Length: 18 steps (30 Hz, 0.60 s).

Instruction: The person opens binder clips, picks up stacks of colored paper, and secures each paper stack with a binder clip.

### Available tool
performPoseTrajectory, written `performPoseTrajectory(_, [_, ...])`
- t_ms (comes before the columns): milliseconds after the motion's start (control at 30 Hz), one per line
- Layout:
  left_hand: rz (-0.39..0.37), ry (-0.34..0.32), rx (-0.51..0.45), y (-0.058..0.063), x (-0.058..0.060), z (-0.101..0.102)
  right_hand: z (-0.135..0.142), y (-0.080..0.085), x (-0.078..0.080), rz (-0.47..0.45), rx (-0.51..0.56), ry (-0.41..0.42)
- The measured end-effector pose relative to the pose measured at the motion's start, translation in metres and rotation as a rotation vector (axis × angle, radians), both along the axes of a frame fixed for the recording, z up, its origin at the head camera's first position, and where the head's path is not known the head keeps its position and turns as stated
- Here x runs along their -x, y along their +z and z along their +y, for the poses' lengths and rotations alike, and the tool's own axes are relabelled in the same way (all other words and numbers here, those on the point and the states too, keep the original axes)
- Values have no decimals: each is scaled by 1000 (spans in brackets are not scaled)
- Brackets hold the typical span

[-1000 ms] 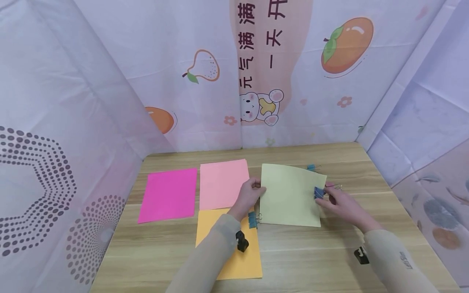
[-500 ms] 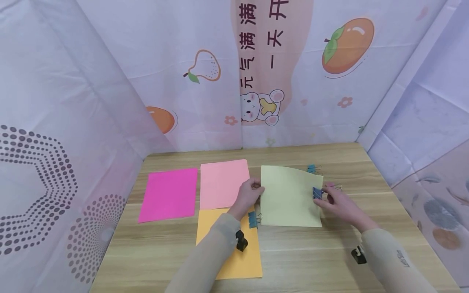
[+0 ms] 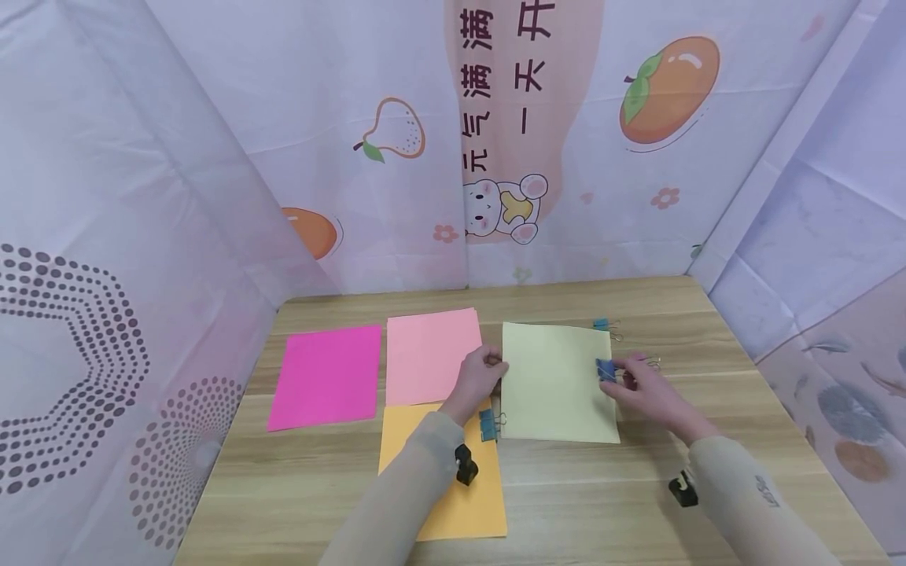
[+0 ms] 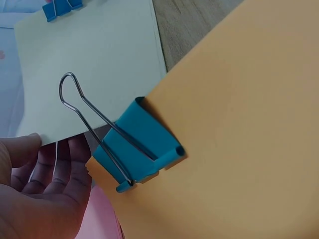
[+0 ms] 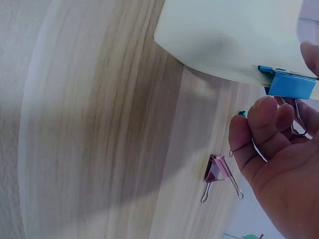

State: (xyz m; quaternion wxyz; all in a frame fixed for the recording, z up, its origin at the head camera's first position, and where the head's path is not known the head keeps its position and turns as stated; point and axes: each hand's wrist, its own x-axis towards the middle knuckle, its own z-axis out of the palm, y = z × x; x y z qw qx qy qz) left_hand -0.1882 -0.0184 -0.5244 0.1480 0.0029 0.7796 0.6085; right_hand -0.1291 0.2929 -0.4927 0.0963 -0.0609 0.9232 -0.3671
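Note:
My left hand [image 3: 477, 379] pinches the left edge of the pale yellow paper [image 3: 555, 385], thumb on top and fingers underneath in the left wrist view. On the paper's right edge sits a blue binder clip [image 3: 605, 370], its wire handles pointing right. My right hand [image 3: 650, 395] holds this clip; in the right wrist view the fingers are curled near its wire handle, and the thumb is partly cut off by the frame. Just below my left hand, a teal binder clip [image 4: 139, 144] grips the top right corner of the orange paper [image 3: 467, 495].
Pink paper [image 3: 432, 358] lies behind the orange paper, and magenta paper [image 3: 325, 377] is at the left. A teal binder clip [image 3: 601, 324] lies behind the yellow paper. A pink binder clip [image 5: 217, 172] lies beyond my right hand. Printed cloth walls surround the wooden table [image 3: 297, 503].
My right hand and the blue clip have moved a little left. The yellow paper's raised right side has come down and lies flatter. My left hand has hardly moved.

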Motion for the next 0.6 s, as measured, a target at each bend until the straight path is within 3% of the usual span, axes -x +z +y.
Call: performPoseTrajectory(600, [-53,-17,-11,-3,0,2,-11,-9,12,-21,84,-74])
